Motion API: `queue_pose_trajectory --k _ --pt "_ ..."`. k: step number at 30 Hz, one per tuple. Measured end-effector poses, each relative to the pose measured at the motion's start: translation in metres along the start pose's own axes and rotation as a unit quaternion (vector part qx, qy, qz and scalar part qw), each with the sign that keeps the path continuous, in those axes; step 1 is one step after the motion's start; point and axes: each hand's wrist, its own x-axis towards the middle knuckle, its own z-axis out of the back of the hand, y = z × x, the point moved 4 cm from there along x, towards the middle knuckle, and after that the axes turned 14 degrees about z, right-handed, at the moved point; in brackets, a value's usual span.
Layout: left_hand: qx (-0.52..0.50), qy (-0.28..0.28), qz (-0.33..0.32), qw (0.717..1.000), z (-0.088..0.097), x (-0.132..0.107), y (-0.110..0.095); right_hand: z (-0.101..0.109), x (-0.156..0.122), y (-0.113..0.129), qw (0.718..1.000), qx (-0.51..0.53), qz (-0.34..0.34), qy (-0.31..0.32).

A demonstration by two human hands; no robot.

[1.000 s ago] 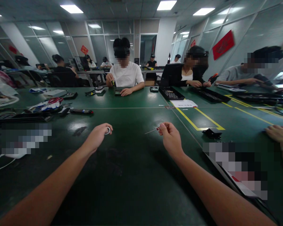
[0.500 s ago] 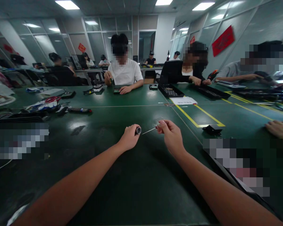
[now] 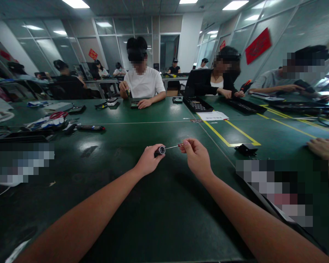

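Observation:
My left hand [image 3: 149, 160] is closed around a short black cylinder [image 3: 161, 150]. Its round, light-rimmed end faces me and a little to the right. In my right hand [image 3: 197, 155], thumb and fingers pinch the reddish handle of a thin screwdriver [image 3: 172, 147]. The bare metal shaft points left, nearly level, and its tip meets the right edge of the cylinder's end. Whether the tip is inside or only touches the rim, I cannot tell. Both hands are over the green table [image 3: 153, 204], and my right fingers hide most of the handle.
A black block-shaped part [image 3: 246, 149] lies to the right, near yellow tape [image 3: 222, 137]. A pen-like tool [image 3: 91, 128] lies at the left beside cluttered tools and cables [image 3: 52, 120]. Across the table a co-worker [image 3: 144, 82] handles a small device. Another person's hand [image 3: 322, 149] rests at the right edge.
The screwdriver has gone from slanted and slightly apart to nearly level, with its tip at the cylinder's end. The cylinder's face has turned more towards me.

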Motion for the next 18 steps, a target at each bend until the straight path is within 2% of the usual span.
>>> queue_pose_trajectory --k 5,10,18 --pt "-0.001 0.005 0.003 1.000 0.001 -0.001 -0.001 -0.003 0.000 0.004 1.000 0.027 0.007 0.012" --pt "-0.007 0.005 -0.001 1.000 0.002 -0.002 -0.003 -0.004 -0.001 0.012 0.999 0.012 0.024 0.019" --pt "-0.016 -0.029 0.000 0.999 0.002 0.002 0.003 -0.007 -0.005 0.026 0.993 0.038 0.045 0.101"
